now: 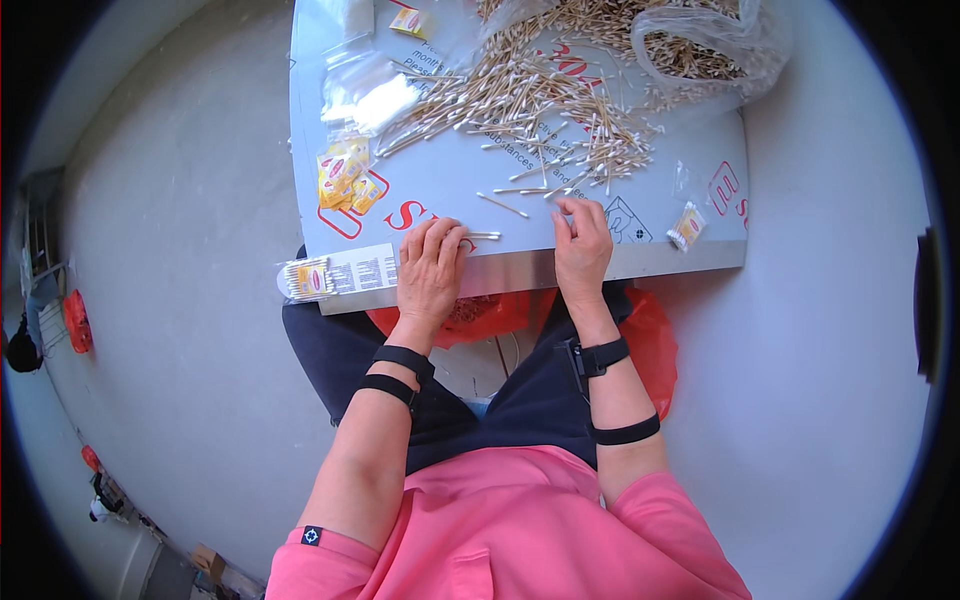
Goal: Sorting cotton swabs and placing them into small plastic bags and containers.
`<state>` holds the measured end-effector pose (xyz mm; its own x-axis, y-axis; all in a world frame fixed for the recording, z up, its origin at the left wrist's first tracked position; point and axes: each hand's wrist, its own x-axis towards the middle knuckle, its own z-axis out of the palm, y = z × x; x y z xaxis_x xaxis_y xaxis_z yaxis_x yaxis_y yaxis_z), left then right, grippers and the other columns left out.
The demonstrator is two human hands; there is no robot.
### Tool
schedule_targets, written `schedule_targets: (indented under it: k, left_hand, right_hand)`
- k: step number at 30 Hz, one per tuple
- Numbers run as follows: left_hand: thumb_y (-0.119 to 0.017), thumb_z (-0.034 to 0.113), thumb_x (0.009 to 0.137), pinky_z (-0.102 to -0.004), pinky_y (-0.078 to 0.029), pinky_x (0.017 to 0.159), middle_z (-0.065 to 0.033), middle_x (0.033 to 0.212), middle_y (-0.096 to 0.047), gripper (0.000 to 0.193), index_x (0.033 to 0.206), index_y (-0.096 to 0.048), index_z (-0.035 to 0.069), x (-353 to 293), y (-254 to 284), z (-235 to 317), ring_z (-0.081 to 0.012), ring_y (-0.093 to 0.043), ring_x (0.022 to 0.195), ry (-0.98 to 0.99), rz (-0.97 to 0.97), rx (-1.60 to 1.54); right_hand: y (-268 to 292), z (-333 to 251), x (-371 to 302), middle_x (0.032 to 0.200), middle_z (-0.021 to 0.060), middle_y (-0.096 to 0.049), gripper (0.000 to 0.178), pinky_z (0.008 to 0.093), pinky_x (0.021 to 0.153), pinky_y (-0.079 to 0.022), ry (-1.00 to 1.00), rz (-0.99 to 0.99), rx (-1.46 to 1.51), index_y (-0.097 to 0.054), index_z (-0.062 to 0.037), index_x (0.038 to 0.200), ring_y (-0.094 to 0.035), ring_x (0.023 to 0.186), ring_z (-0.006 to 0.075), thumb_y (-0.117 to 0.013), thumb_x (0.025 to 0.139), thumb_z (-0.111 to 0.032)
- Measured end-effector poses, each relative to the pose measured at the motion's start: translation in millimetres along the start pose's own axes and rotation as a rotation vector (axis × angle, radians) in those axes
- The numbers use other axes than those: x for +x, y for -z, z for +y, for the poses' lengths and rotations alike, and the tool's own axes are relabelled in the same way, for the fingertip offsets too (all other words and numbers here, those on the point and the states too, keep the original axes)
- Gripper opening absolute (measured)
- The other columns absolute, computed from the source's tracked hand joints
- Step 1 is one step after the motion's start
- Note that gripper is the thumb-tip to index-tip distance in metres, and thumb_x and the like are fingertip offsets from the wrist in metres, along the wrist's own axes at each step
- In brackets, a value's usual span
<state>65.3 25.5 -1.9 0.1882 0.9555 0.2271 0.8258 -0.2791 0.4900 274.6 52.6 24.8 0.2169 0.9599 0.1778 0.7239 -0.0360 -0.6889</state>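
Observation:
Near the table's front edge, my left hand [430, 262] is closed, its fingers curled downward. White-tipped cotton swabs [484, 236] stick out to the right from under its fingers; how many it holds is hidden. To the right, my right hand [584, 250] has its thumb and forefinger drawn together at the end of a cotton swab [570, 190], at the near edge of the loose ones. A single cotton swab [503, 205] lies between the hands. Beyond them spreads a large heap of wooden-stick cotton swabs [540, 95].
A clear plastic bag [765, 50] of swabs lies at the back right. Yellow labels [345, 180] and clear small bags [365, 85] are at left. A filled swab pack [308, 279] sits by the front left corner, another pack [687, 227] at right. Red bags [650, 350] hang below.

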Motion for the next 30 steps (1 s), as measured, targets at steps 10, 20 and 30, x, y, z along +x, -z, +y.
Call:
schedule_targets:
  k: [10,20,30]
  left_hand:
    - [-0.068,0.012,0.085,-0.0415,-0.039,0.102,-0.0007,0.122,-0.055,0.029,0.113,-0.060,0.015,0,-1,1,-0.0259,-0.049,0.121,0.000,-0.010,0.013]
    - [-0.065,0.015,0.088,-0.0401,-0.038,0.105,0.0003,0.123,-0.053,0.026,0.113,-0.059,0.016,0,1,1,-0.0233,-0.048,0.121,0.003,-0.024,0.028]
    - [-0.064,0.016,0.088,-0.0398,-0.037,0.106,0.0002,0.124,-0.053,0.026,0.114,-0.059,0.015,-1,2,0,-0.0231,-0.047,0.122,-0.005,-0.027,0.048]
  right_hand:
    - [-14,-10,6,0.094,0.0083,-0.060,0.015,0.0394,0.074,-0.051,0.266,-0.260,-0.064,-0.063,-0.0067,0.093,-0.062,0.090,0.0293,-0.072,0.081,-0.006]
    - [7,7,37,0.090,0.0073,-0.059,0.015,0.0392,0.069,-0.052,0.252,-0.106,-0.222,-0.064,-0.0074,0.091,-0.063,0.085,0.0280,-0.072,0.079,-0.004]
    - [6,5,36,0.090,0.0055,-0.061,0.017,0.0362,0.069,-0.053,0.399,-0.115,-0.155,-0.064,-0.0088,0.087,-0.064,0.085,0.0259,-0.073,0.074,-0.004]
